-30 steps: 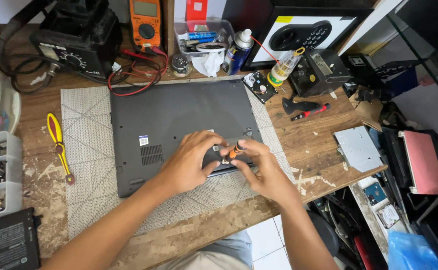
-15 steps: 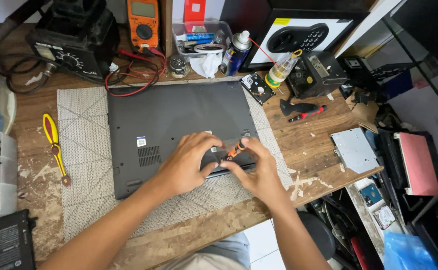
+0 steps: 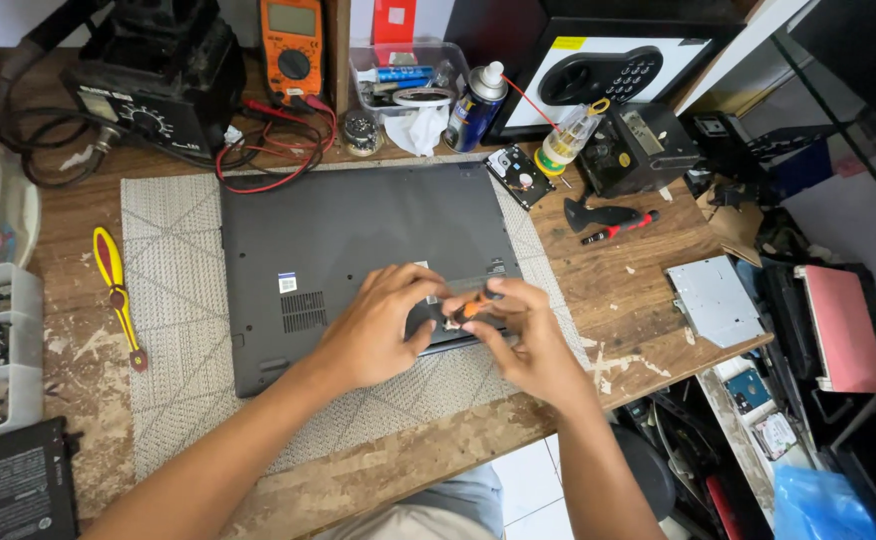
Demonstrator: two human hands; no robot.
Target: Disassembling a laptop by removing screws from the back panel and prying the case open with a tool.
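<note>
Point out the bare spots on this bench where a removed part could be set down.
Free: the mat strip between the yellow tool and the laptop; the wood between the laptop's right edge, the black-and-red screwdriver and the silver drive. Crowded: the back row around the multimeter and spray can. Both hands, left hand and right hand, cover the laptop's front edge.

Laptop point(image 3: 358, 250) upside down on mat point(image 3: 173, 300), mat on bench point(image 3: 648, 290). Both hands at laptop's near edge, left hand point(image 3: 383, 330) just left of right hand point(image 3: 518, 335), small tool point(image 3: 473, 306) between them, probably screwdriver. Pliers point(image 3: 116, 290) left of mat. Multimeter point(image 3: 293, 45) behind laptop. Spray can point(image 3: 475, 105) behind, right of multimeter.
</note>
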